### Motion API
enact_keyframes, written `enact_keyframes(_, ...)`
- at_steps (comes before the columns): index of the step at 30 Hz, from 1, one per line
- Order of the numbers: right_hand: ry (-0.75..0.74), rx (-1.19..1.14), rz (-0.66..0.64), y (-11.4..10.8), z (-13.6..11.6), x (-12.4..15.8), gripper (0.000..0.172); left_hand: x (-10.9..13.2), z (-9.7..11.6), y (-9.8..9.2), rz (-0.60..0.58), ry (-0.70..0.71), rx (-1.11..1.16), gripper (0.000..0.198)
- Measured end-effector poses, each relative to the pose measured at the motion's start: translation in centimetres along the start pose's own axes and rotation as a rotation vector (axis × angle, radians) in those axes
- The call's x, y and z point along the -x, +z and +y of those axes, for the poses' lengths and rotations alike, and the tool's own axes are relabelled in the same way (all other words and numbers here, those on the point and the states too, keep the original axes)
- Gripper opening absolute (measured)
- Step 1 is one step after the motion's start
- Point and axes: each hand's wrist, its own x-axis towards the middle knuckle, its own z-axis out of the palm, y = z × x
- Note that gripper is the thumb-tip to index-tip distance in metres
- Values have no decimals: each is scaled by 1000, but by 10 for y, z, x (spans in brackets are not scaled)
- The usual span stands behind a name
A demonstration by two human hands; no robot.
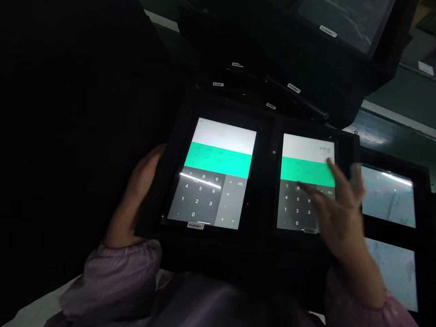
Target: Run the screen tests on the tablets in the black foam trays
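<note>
My left hand (pixel 141 181) is at the left side of a black tray (pixel 218 250), gripping its edge, with the fingertips hidden. Two lit tablets lie side by side in this tray. The left tablet (pixel 200 200) shows a calculator with a white display, a green band and a grey keypad. On the right tablet (pixel 289 204) is the same calculator, with a few characters in its display. My right hand (pixel 340 213) hovers over this tablet with fingers spread and slightly blurred, covering part of its keypad. Whether a fingertip touches the glass I cannot tell.
Past the tray lie several dark tablets with white barcode labels (pixel 294 88). A larger dark screen (pixel 347 18) stands at the upper right. To the right, another dark tray holds two pale lit screens, one upper (pixel 384 195) and one lower (pixel 398 272).
</note>
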Motion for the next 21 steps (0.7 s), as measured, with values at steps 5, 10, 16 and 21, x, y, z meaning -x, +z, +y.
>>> enact_keyframes(5,254,75,180,-16,42,-8,49,-2,0,-4,-59,-105,57,51)
enact_keyframes(10,251,48,160,-8,40,-8,46,5,7,-6,-56,-139,107,42)
enact_keyframes(16,170,40,70,-5,35,-8,42,12,13,-1,-2,-122,126,42)
enact_keyframes(21,172,30,108,-5,33,-10,43,4,3,-7,-98,-105,57,47)
